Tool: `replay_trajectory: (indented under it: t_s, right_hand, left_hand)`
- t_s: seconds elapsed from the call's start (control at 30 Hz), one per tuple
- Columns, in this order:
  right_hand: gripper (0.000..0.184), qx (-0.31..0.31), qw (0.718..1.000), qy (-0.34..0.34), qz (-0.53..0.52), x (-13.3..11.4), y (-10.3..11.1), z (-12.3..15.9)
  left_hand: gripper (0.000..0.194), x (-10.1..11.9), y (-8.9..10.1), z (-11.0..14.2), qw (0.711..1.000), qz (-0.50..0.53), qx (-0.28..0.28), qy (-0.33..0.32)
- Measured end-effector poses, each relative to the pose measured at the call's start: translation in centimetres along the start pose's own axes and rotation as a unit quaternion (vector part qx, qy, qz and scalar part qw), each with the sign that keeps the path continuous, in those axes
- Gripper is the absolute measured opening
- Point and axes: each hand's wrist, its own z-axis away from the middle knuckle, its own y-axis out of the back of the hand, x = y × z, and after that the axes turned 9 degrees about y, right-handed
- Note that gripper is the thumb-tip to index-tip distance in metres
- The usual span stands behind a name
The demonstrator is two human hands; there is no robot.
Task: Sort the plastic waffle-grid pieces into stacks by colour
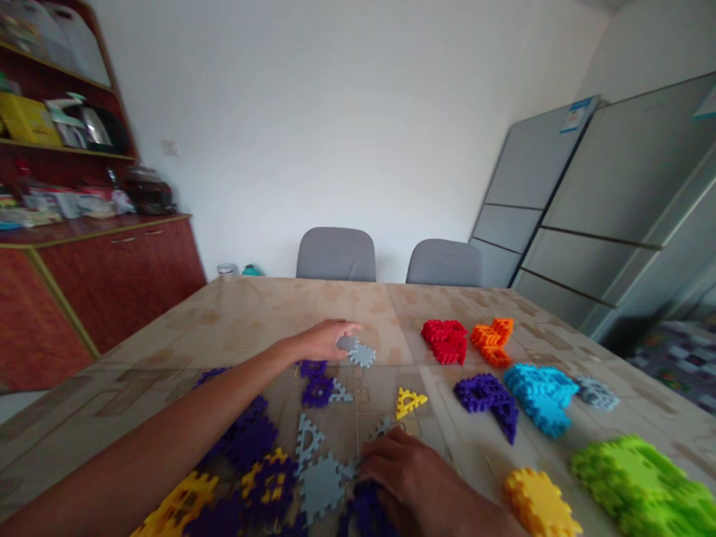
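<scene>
My left hand [327, 339] reaches out over the middle of the table, its fingers closed around the edge of a grey toothed interlocking tile [347, 344]. A second grey tile [363, 356] lies against that one. Closer in, my right hand [400, 466] is low over the loose pieces with its fingers curled down, and its fingertips are hidden. A grey toothed piece [382, 427] shows just beyond its knuckles. To its left lie a large grey square tile [321, 486] and a grey triangle [307, 438]. Purple pieces [318, 391] sit nearer my left wrist.
Sorted stacks stand on the right: red [446, 341], orange [492, 343], purple [481, 393], blue [540, 395], grey [597, 393], yellow [540, 501] and green [643, 477]. A yellow triangle [410, 402] lies mid-table. Two grey chairs [335, 253] stand behind the table [268, 298].
</scene>
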Motion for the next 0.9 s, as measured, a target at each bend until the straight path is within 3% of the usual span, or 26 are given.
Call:
replay_trajectory:
  t_s: [0.2,0.43,0.57,0.8,0.9]
  right_hand:
    - [0.021,0.033,0.999,-0.009,0.010,-0.3,0.4,0.1]
    - [0.028,0.107,0.993,0.000,-0.050,1.1,-0.2,0.5]
    - [0.021,0.094,0.995,-0.010,-0.039,2.1,-0.3,0.6]
    - [0.019,0.057,0.996,0.025,-0.068,1.1,1.1,1.1]
    - [0.021,0.048,0.996,-0.001,-0.080,0.7,1.6,1.3]
  left_hand:
    - [0.036,2.1,-0.8,-1.8,0.998,-0.013,-0.019,-0.051]
    - [0.032,1.7,-1.5,-2.8,0.995,-0.040,-0.065,-0.060]
    - [0.030,2.7,-0.7,-1.4,0.994,-0.033,-0.076,-0.071]
    - [0.047,7.6,-0.6,3.1,0.980,0.025,-0.122,-0.155]
    - [0.060,8.6,-0.6,4.4,0.973,0.049,-0.141,-0.175]
